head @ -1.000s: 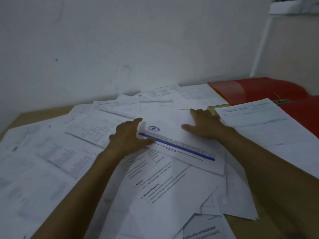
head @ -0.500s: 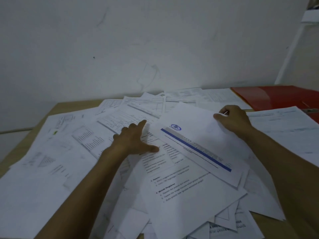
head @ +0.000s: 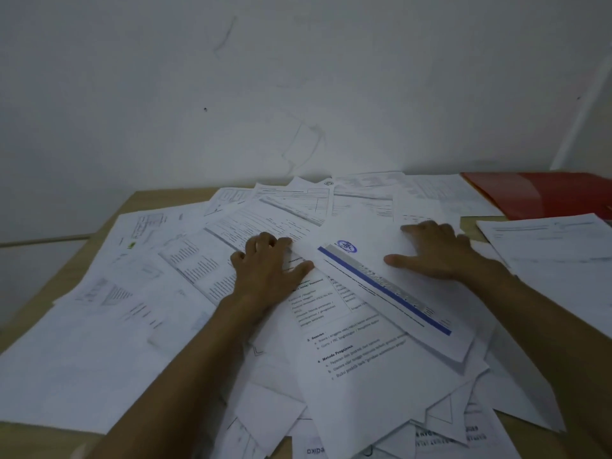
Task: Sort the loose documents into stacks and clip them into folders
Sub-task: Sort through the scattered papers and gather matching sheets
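Loose white printed documents (head: 185, 260) lie scattered and overlapping over the wooden table (head: 116, 213). On top, near the middle, lies a sheet with a blue stripe and a round blue logo (head: 390, 286), set at a slant. My left hand (head: 265, 270) has its fingers curled at this sheet's left corner, which sits between index finger and thumb. Flat on the sheet's far part rests my right hand (head: 437, 253), fingers spread and thumb out. A red folder (head: 546, 193) lies at the back right against the wall.
A separate pile of printed sheets (head: 556, 253) lies at the right, in front of the red folder. More sheets hang over the table's near edge (head: 364, 435). A white wall (head: 298, 94) stands right behind the table. The table's left edge runs diagonally at far left.
My right hand has let go of the striped sheet's far edge and now lies flat on it. My left hand's fingers have curled at the sheet's left corner. The view has shifted left.
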